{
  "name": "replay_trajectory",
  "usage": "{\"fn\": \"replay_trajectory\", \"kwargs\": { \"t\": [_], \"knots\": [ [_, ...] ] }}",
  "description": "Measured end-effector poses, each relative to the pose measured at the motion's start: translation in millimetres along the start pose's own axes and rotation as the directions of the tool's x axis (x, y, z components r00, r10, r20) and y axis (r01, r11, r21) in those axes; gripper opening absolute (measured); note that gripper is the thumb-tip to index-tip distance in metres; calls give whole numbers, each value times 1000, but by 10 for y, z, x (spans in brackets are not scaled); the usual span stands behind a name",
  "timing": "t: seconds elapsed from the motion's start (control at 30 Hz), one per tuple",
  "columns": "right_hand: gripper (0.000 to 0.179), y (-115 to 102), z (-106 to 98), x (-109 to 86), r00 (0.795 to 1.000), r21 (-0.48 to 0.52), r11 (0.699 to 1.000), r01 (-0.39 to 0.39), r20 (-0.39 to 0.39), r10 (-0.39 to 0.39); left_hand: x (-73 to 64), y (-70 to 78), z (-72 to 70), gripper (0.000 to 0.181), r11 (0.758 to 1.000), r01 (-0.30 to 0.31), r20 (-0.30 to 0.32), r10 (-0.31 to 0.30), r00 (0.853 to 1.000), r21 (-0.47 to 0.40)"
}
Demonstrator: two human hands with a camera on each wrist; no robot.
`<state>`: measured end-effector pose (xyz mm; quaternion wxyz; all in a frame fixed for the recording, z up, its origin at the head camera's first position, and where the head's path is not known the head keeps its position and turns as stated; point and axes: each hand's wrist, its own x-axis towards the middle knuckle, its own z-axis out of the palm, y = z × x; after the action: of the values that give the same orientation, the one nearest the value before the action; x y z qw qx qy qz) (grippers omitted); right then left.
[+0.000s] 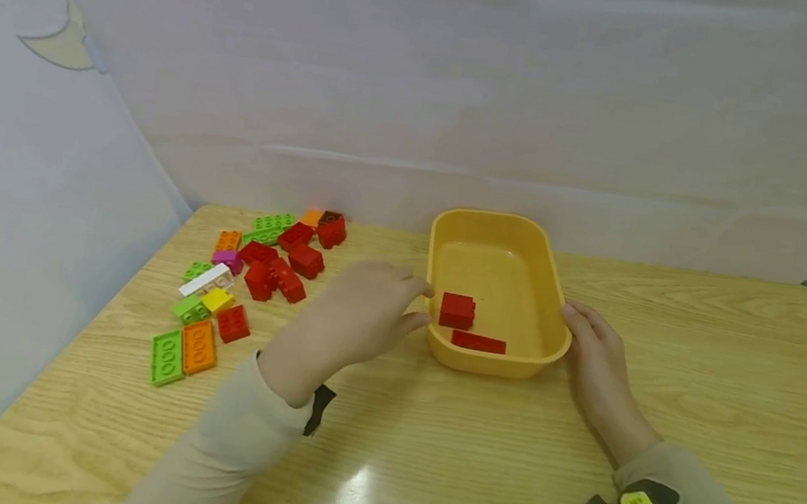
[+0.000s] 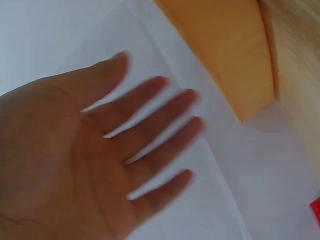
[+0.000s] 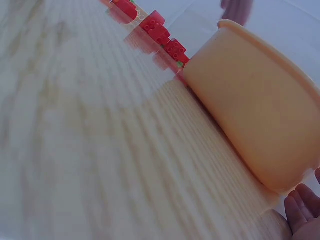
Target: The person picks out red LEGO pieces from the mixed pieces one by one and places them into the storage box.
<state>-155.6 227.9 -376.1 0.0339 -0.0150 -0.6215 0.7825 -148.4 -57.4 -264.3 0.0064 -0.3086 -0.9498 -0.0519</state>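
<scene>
A yellow plastic bin (image 1: 484, 364) stands on the table, with a red toy brick (image 1: 457, 311) and a flat red brick (image 1: 479, 343) lying inside it. My left hand (image 1: 372, 309) hovers by the bin's left rim and holds nothing. In the left wrist view, the fingers of that left hand (image 2: 115, 145) are spread, and the bin (image 2: 230, 55) is beyond them. My right hand (image 1: 597, 364) touches the outside of the bin's right wall. Only part of the right hand (image 3: 304, 212) shows in the right wrist view, at the bin's lower corner.
Left of the bin lie several loose bricks: red bricks (image 1: 287, 280), a white brick (image 1: 207, 280), a yellow brick (image 1: 218, 300), an orange plate (image 1: 199, 347) and a green plate (image 1: 167, 357). A pale cloth wall (image 1: 466, 108) rises behind the wooden table (image 1: 497, 474).
</scene>
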Motion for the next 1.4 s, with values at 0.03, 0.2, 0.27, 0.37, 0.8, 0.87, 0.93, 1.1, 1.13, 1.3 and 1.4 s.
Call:
{"fn": "replay_trajectory", "kwargs": {
  "t": [0.03,0.2,0.27,0.37,0.8,0.87,0.93,1.1,1.13,1.3,1.4],
  "knots": [
    [20,0,0,3,1000,0,1000,-4,-5,4,-21,-19,-14,39,999,39,36,-38,999,-18],
    [18,5,-11,11,1000,-3,1000,0,-10,0,-108,-173,-94,45,979,194,140,-184,973,-63],
    [18,2,-11,13,1000,0,1000,3,-4,-3,-145,-252,-148,45,969,236,147,-223,964,-73],
    [18,-8,-10,19,1000,11,1000,10,9,-10,-209,-374,-234,41,956,275,143,-260,955,-100],
    [15,-5,-9,28,1000,62,998,19,22,-21,-479,-845,-424,33,870,412,187,-372,909,-270],
    [15,-2,-10,28,1000,69,997,19,22,-20,-507,-892,-423,30,853,427,199,-382,902,-300],
    [14,2,-12,27,1000,69,997,17,18,-19,-530,-931,-414,29,845,432,202,-384,901,-317],
    [15,9,-14,17,999,63,998,26,20,-27,-568,-1031,-373,39,837,481,233,-429,873,-262],
    [16,10,-14,15,999,64,998,31,23,-32,-570,-1054,-363,35,823,511,254,-453,854,-249],
    [19,18,-17,17,999,52,998,42,33,-44,-601,-1235,-302,23,782,599,344,-522,780,-173],
    [20,20,-13,23,998,39,998,44,40,-46,-647,-1353,-268,24,766,619,378,-528,761,-176]
  ]
}}
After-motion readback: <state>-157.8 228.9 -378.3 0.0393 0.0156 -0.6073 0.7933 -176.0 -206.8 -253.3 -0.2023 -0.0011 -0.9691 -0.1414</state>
